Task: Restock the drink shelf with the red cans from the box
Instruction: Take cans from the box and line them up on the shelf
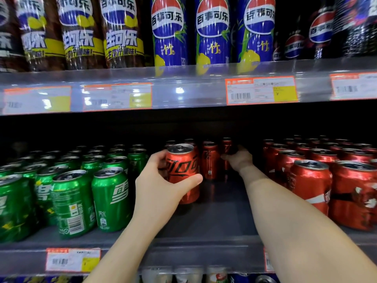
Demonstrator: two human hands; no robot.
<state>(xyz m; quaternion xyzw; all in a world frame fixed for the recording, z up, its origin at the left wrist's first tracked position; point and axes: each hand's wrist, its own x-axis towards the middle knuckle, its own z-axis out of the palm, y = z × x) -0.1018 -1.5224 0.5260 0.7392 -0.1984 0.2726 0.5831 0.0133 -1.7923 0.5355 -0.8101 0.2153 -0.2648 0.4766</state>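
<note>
Dim store shelving fills the view, two tiers fronted by clear plastic rails [183, 86] that carry orange-edged price tags [261, 90]. On the upper tier stand tall cola bottles, brown ones with yellow labels [81, 31] to the left and blue-labelled ones [212, 31] in the middle. The grey lower shelf [220, 217] holds rows of shiny green soda cans [111, 199] on the left and shrink-wrapped red cans [310, 184] on the right, with a bare lane between them.

In that lane the left hand [161, 186] holds an upright red aluminium can with black lettering [181, 172], silver top and pull tab showing. Its grip is closed around the can, thumb across the front, fingers behind. The can is at the front of a short line of matching red cans [210, 160] standing deeper on the shelf.

The right hand [238, 160] reaches far back, fingers against one of the rear red cans [226, 148]; whether its grip closes on that can I cannot tell, as the fingers are in shadow.
</note>
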